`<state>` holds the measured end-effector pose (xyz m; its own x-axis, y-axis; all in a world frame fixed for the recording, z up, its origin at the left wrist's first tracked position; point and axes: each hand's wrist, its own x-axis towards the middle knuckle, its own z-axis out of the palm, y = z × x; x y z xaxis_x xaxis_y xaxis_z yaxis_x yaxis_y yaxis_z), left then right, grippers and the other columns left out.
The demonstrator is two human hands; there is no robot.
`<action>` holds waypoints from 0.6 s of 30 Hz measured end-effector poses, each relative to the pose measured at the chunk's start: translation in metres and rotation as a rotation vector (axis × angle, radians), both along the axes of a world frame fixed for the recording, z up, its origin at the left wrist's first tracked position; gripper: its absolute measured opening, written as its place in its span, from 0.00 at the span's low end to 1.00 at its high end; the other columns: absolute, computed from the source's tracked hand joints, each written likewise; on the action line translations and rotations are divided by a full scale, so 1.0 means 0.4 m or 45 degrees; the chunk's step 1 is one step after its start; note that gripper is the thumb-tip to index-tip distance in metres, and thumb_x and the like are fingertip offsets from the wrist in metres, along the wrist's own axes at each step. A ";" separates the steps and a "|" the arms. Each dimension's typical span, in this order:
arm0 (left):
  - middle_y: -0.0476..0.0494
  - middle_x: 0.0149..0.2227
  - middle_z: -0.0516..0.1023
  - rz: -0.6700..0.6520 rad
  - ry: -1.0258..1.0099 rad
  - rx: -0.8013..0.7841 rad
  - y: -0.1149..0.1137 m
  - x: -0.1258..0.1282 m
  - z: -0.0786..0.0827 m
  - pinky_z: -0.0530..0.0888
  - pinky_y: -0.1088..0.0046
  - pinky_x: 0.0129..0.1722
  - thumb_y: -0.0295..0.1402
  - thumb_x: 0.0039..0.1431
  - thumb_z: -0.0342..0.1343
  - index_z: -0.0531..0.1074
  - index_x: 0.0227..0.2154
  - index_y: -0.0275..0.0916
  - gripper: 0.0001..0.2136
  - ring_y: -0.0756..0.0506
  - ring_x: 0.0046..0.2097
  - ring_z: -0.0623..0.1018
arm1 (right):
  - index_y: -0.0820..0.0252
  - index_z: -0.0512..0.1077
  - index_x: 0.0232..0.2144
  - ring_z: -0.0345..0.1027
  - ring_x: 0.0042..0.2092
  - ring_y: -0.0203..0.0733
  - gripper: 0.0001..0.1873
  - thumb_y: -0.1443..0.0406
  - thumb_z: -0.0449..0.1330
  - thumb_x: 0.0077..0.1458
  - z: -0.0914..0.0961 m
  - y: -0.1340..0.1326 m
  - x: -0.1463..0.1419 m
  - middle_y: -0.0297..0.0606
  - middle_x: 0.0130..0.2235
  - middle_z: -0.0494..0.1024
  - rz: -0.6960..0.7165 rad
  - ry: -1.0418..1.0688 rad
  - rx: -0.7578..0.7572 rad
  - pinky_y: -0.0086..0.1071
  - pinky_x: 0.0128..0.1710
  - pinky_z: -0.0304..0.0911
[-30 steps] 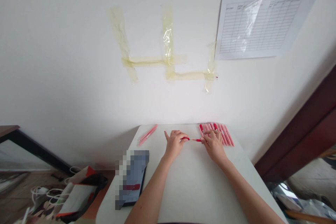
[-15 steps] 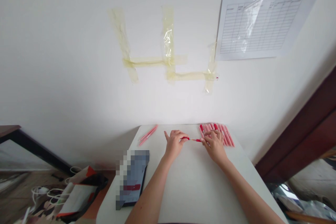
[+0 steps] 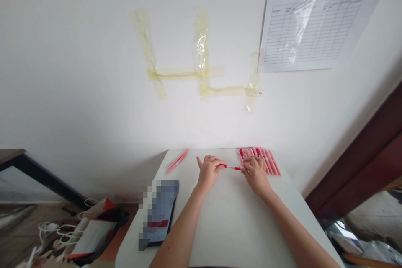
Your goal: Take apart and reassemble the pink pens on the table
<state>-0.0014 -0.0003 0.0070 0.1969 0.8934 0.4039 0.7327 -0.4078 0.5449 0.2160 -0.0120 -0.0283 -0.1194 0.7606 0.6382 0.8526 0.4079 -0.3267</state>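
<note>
My left hand (image 3: 209,171) and my right hand (image 3: 256,173) hold a slim red pen (image 3: 233,168) between them over the white table (image 3: 232,222). Each hand pinches one end, and the thin middle shows between them. The fingers of my right hand lie just in front of a tight row of several pink-and-red pens (image 3: 266,161), touching or nearly touching it. Further left, a few loose pink pens (image 3: 177,161) lie near the table's far edge.
A tablet (image 3: 158,213) with a pixelated screen lies at the table's left edge. Strips of yellowed tape (image 3: 201,50) and a ruled paper form (image 3: 312,25) are on the wall behind. A bag (image 3: 94,234) and cables sit on the floor to the left, and a dark red door frame (image 3: 354,163) stands right.
The view has shifted very slightly. Both hands and the pen stay in nearly the same place, still held the same way.
</note>
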 end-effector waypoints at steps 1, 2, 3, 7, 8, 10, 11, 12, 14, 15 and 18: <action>0.52 0.38 0.79 0.002 -0.003 0.005 0.000 0.000 0.000 0.32 0.34 0.62 0.34 0.59 0.58 0.78 0.33 0.53 0.05 0.44 0.50 0.70 | 0.52 0.74 0.31 0.58 0.53 0.53 0.15 0.54 0.52 0.63 0.000 0.000 0.000 0.40 0.45 0.72 -0.001 -0.001 -0.005 0.58 0.55 0.53; 0.52 0.39 0.79 0.006 -0.005 0.011 0.001 -0.001 -0.001 0.33 0.34 0.62 0.34 0.59 0.58 0.78 0.33 0.52 0.05 0.44 0.50 0.70 | 0.52 0.74 0.32 0.58 0.53 0.54 0.14 0.53 0.53 0.62 0.001 -0.001 0.000 0.40 0.45 0.72 -0.002 -0.002 -0.009 0.57 0.55 0.53; 0.52 0.39 0.79 0.011 -0.006 0.016 0.001 -0.001 -0.002 0.33 0.35 0.62 0.34 0.60 0.58 0.78 0.34 0.52 0.05 0.44 0.50 0.70 | 0.51 0.74 0.34 0.58 0.53 0.54 0.14 0.52 0.54 0.61 0.002 -0.002 0.000 0.40 0.46 0.72 -0.002 -0.004 -0.013 0.57 0.55 0.53; 0.52 0.39 0.79 0.016 0.009 0.022 0.003 0.000 -0.007 0.34 0.34 0.62 0.34 0.60 0.58 0.78 0.36 0.54 0.06 0.44 0.51 0.71 | 0.52 0.73 0.35 0.58 0.53 0.53 0.13 0.52 0.56 0.60 0.010 -0.007 -0.001 0.40 0.47 0.72 -0.003 -0.038 -0.023 0.56 0.56 0.53; 0.52 0.39 0.79 0.015 0.015 0.023 0.003 0.001 -0.008 0.35 0.35 0.62 0.34 0.60 0.58 0.78 0.37 0.54 0.07 0.44 0.50 0.71 | 0.52 0.73 0.35 0.58 0.53 0.53 0.12 0.53 0.55 0.61 0.011 -0.008 -0.002 0.40 0.47 0.72 -0.004 -0.050 -0.026 0.56 0.56 0.53; 0.52 0.39 0.79 0.019 0.025 0.025 0.004 0.003 -0.011 0.36 0.35 0.62 0.33 0.60 0.58 0.77 0.39 0.56 0.09 0.45 0.50 0.71 | 0.51 0.73 0.35 0.58 0.53 0.52 0.12 0.54 0.53 0.62 0.014 -0.010 -0.003 0.40 0.47 0.72 -0.007 -0.077 -0.030 0.55 0.56 0.53; 0.53 0.39 0.79 0.021 0.031 0.026 0.005 0.004 -0.012 0.36 0.34 0.62 0.33 0.60 0.58 0.77 0.40 0.56 0.09 0.45 0.50 0.71 | 0.51 0.73 0.35 0.58 0.53 0.52 0.12 0.54 0.53 0.63 0.015 -0.010 -0.003 0.40 0.47 0.72 -0.010 -0.089 -0.030 0.55 0.56 0.53; 0.52 0.39 0.79 0.022 0.037 0.027 0.005 0.005 -0.013 0.37 0.34 0.62 0.32 0.60 0.57 0.77 0.40 0.56 0.09 0.44 0.49 0.71 | 0.50 0.73 0.35 0.58 0.53 0.52 0.13 0.54 0.52 0.63 0.016 -0.011 -0.003 0.40 0.47 0.72 -0.014 -0.101 -0.029 0.55 0.57 0.52; 0.52 0.38 0.78 0.022 0.050 0.032 0.006 0.007 -0.016 0.37 0.34 0.62 0.32 0.60 0.57 0.78 0.38 0.55 0.08 0.44 0.49 0.70 | 0.50 0.73 0.34 0.57 0.53 0.52 0.14 0.54 0.52 0.63 0.017 -0.012 -0.004 0.40 0.47 0.72 -0.027 -0.122 -0.030 0.55 0.57 0.51; 0.52 0.38 0.78 0.019 0.055 0.035 0.007 0.007 -0.016 0.38 0.34 0.62 0.32 0.60 0.57 0.78 0.36 0.54 0.08 0.44 0.49 0.70 | 0.50 0.73 0.34 0.57 0.53 0.53 0.14 0.54 0.51 0.63 0.018 -0.012 -0.005 0.40 0.47 0.72 -0.033 -0.131 -0.033 0.56 0.57 0.51; 0.51 0.38 0.78 0.019 0.070 0.049 0.008 0.010 -0.018 0.38 0.33 0.62 0.31 0.61 0.56 0.78 0.35 0.53 0.08 0.44 0.49 0.69 | 0.51 0.73 0.33 0.56 0.53 0.53 0.15 0.54 0.51 0.64 0.020 -0.013 -0.008 0.40 0.47 0.71 -0.051 -0.153 -0.048 0.57 0.57 0.50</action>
<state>0.0024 0.0028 0.0000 0.2067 0.8805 0.4267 0.7670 -0.4166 0.4881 0.2128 -0.0173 -0.0204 -0.1622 0.7896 0.5918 0.9020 0.3618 -0.2354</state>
